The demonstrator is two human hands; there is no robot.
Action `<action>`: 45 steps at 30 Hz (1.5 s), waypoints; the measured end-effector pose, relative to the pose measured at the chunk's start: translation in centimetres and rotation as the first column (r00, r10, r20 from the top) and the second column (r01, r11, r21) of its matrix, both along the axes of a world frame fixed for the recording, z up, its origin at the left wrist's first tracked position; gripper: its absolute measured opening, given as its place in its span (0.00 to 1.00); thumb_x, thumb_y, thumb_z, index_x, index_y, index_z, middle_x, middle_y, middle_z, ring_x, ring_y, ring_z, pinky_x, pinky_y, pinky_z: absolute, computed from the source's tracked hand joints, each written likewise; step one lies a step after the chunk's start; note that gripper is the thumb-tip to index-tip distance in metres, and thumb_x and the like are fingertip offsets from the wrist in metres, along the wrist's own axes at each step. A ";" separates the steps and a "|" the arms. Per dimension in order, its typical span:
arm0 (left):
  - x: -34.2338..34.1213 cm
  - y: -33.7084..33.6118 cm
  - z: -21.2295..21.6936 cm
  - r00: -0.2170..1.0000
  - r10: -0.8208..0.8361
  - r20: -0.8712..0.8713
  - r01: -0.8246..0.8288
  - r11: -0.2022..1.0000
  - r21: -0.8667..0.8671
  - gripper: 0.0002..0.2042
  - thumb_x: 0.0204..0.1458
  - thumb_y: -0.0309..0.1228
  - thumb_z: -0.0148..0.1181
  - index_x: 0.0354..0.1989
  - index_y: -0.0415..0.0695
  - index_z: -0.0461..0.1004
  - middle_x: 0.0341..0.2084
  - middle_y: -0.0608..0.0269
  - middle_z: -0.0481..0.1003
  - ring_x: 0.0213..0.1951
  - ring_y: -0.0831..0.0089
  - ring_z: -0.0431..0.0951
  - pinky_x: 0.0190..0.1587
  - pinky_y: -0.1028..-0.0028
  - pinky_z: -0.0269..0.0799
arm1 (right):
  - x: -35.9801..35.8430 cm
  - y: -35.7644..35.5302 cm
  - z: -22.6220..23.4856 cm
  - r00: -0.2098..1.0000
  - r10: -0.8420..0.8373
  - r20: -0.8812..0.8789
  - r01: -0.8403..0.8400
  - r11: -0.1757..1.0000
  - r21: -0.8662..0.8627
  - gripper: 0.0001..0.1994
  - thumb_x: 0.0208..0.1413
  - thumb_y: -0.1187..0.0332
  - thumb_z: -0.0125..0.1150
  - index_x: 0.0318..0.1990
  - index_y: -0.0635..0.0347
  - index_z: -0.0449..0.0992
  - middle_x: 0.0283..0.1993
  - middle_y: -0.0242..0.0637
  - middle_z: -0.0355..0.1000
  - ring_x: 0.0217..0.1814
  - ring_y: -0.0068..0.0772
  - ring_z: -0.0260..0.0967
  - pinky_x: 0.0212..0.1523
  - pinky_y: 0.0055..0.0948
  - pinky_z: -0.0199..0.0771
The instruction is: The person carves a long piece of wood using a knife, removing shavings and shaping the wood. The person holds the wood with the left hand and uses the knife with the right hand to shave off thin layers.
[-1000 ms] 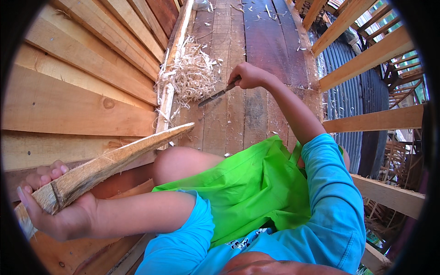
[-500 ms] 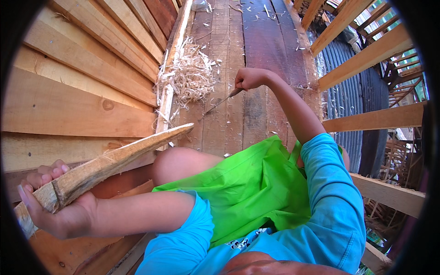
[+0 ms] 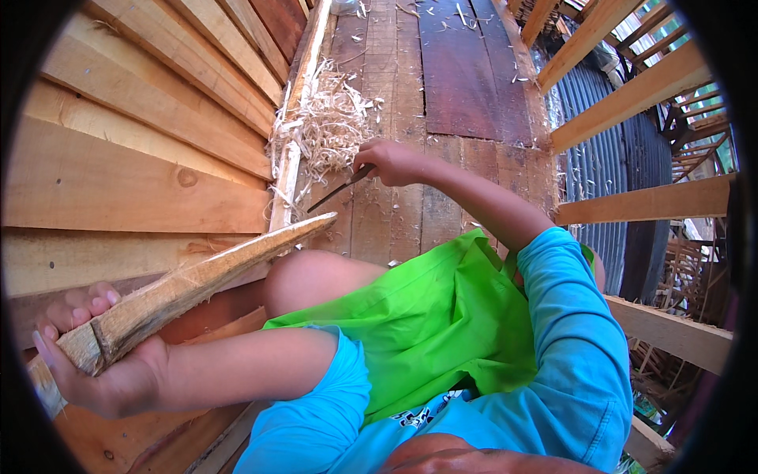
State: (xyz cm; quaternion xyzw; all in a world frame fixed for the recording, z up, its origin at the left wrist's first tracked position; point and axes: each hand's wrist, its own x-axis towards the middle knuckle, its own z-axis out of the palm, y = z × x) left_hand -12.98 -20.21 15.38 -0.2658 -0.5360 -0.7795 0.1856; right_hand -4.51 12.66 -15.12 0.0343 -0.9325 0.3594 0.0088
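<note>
My left hand (image 3: 83, 355) grips the thick butt end of a long wooden stake (image 3: 189, 284), which slants up to the right and tapers to a shaved point near my bare knee (image 3: 308, 276). My right hand (image 3: 392, 162) is stretched out over the plank floor and holds a knife (image 3: 338, 189) by its handle, the dark blade pointing down-left toward the stake's tip. Blade and stake are apart. I sit in a blue shirt and green shorts.
A pile of pale wood shavings (image 3: 324, 126) lies by the foot of the plank wall (image 3: 134, 166) on my left. The plank floor (image 3: 442, 79) runs ahead. On the right are open wooden rails (image 3: 639, 87) with corrugated metal sheeting (image 3: 592, 150) beyond.
My right hand has drawn the knife back toward me, from near the shavings pile down-left closer to the stake's tip. The left hand and stake have stayed put.
</note>
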 end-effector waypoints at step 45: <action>0.1 -0.7 -0.2 0.994 -0.103 -0.021 0.102 0.994 -0.039 0.11 0.57 0.37 0.45 0.28 0.42 0.63 0.22 0.59 0.64 0.25 0.69 0.64 0.30 0.69 0.65 | -0.1 0.6 3.8 1.000 -0.006 0.007 0.006 1.000 -0.005 0.14 0.41 0.82 0.60 0.37 0.58 0.78 0.37 0.41 0.75 0.44 0.44 0.72 0.45 0.39 0.72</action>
